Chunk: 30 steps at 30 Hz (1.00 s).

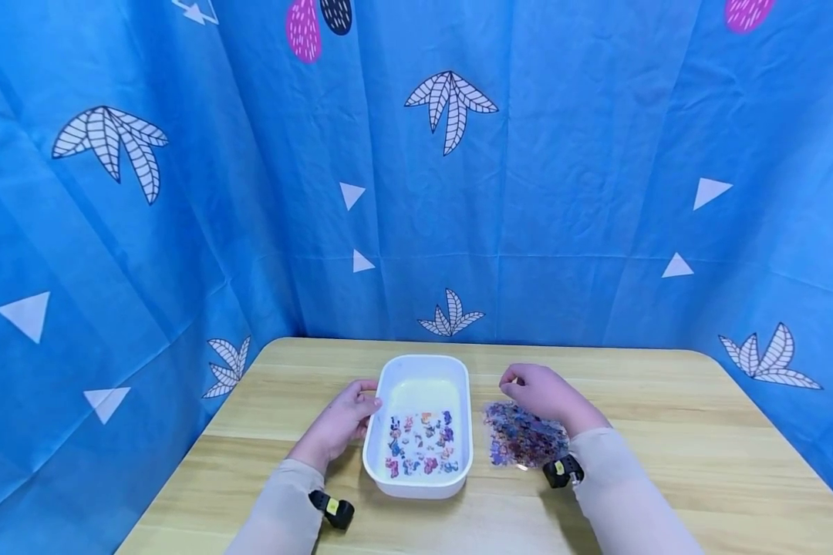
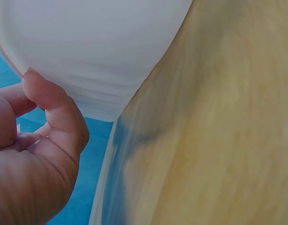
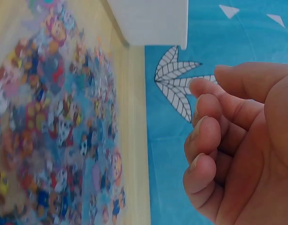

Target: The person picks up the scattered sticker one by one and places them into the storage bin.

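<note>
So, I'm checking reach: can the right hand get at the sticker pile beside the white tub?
Probably yes: the right hand looks empty and is close to the sticker pile, with nothing visible between them.

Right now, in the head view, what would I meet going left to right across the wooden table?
Pale left sleeve, bare left hand, white rectangular plastic tub, flat patch of transparent multicoloured cartoon stickers, pale right sleeve.
</note>
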{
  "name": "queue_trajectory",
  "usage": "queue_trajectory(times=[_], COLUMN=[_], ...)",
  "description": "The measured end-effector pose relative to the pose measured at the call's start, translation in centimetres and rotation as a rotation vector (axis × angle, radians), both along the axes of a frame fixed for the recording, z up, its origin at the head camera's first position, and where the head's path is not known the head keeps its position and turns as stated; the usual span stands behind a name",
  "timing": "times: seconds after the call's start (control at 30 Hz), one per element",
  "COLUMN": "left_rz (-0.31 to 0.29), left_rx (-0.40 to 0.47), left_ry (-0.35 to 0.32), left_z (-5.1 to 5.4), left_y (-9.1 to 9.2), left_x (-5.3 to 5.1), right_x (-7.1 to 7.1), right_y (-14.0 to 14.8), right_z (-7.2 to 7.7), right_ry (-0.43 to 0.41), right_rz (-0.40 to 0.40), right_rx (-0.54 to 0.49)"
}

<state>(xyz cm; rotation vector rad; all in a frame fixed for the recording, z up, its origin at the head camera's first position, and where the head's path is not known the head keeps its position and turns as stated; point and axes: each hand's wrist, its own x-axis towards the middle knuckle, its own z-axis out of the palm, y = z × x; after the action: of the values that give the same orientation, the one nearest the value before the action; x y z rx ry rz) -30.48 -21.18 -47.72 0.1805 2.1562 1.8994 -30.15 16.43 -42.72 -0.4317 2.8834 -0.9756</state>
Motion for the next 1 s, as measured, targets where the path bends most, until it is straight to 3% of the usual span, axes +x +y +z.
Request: queue_trajectory(times=[0.47,0.7,1.0], left_rz=[-0.011,-0.020,-0.013], left_rx=[-0.001,0.006,0.000], left_ry=[0.007,0.002,0.005], left_z=[0.2,0.2,0.0], left_y=[0.1,0.1,0.0], left_x=[0.0,0.0,-0.1], right_x=[0.7,1.2,1.5], right_y=[3.7,5.2,6.5], right_z=[-1.8,-2.4,-2.7], right_ry=[-0.061,-0.070,-0.123], right_rz=[-0.033,-0.096,-0.090], right_rx=[-0.092,-0.077,-0.086])
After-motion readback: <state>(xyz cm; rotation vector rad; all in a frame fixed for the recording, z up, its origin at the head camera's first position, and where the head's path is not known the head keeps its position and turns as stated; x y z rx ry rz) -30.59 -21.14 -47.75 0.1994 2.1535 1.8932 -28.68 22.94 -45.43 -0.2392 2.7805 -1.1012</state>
